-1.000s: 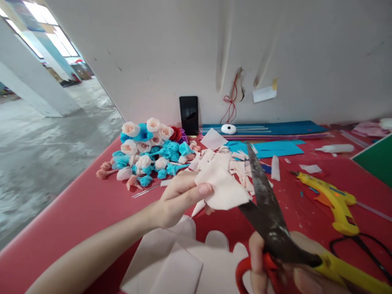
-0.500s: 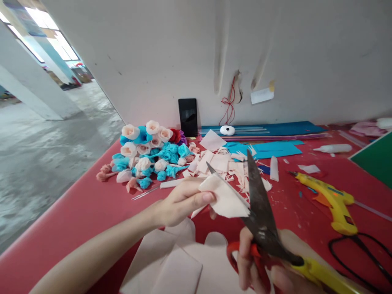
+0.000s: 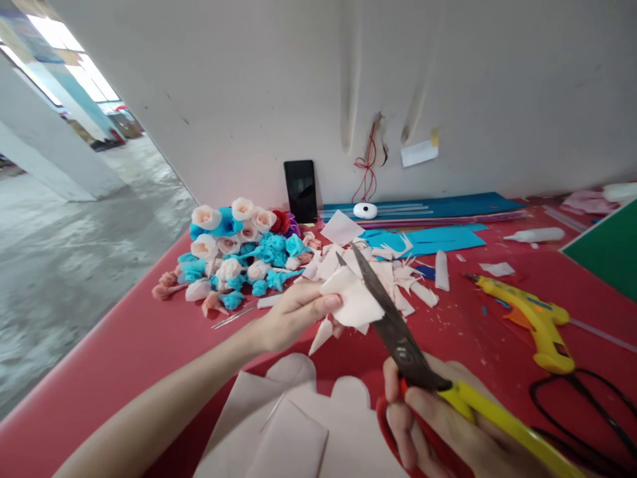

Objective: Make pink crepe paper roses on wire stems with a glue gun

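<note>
Between the thumb and fingers of my left hand (image 3: 293, 315) is a piece of pale pink crepe paper (image 3: 355, 302). My right hand (image 3: 432, 411) grips a pair of scissors (image 3: 401, 345) with one yellow and one red handle. The dark blades are nearly closed along the paper's right edge, their tips pointing up and away. A pointed pale scrap (image 3: 321, 337) hangs just below my left fingers. Nearer to me lie larger pale pink sheets (image 3: 293, 438), some with rounded ends. Cut pale scraps (image 3: 383, 272) are heaped beyond my hands.
Blue, white and pink paper flowers (image 3: 239, 245) are piled at the back left. A black phone (image 3: 300, 191) leans on the wall. A yellow glue gun (image 3: 527, 318) with a black cord lies right. Blue sheets (image 3: 428, 240) and a white bottle (image 3: 535, 236) lie behind.
The scissor blades have closed from wide apart onto the paper's right edge, and the paper now looks smaller. A pointed scrap hangs below the left hand. The view has shifted slightly.
</note>
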Demonstrator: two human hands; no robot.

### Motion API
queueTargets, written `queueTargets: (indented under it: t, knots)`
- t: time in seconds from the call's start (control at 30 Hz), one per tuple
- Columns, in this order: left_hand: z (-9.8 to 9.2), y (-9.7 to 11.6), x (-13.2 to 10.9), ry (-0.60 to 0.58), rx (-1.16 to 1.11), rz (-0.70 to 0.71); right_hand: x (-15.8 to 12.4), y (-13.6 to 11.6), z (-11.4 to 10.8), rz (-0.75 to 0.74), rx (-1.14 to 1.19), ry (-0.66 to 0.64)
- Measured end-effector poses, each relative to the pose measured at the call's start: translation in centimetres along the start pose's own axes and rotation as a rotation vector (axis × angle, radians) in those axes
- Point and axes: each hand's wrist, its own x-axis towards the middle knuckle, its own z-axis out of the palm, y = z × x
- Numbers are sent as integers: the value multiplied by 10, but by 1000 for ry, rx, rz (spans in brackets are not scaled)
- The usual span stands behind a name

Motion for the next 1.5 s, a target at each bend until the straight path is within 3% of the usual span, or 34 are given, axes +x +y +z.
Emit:
queueTargets:
  t: [0.23,0.5,0.7,1.07,1.37,1.5]
  knots:
    - [-6,-7,0,-33,-18,-59,5,9,1,139,-25,34]
    - [-5,-8,1,-23,-128,-99,4,4,-3,43,108,-49]
    - [-5,-10,1,-9,-168,-129,-3,19,-3,-31,127,14]
    - [-3,-11,3,-15,-289,-142,0,7,-9,70,80,44]
    - [8,3,11,23,-529,-43,19,11,-11,-33,253,-170]
    - [12,10,11,28,-601,-31,7,7,-15,-73,189,-66]
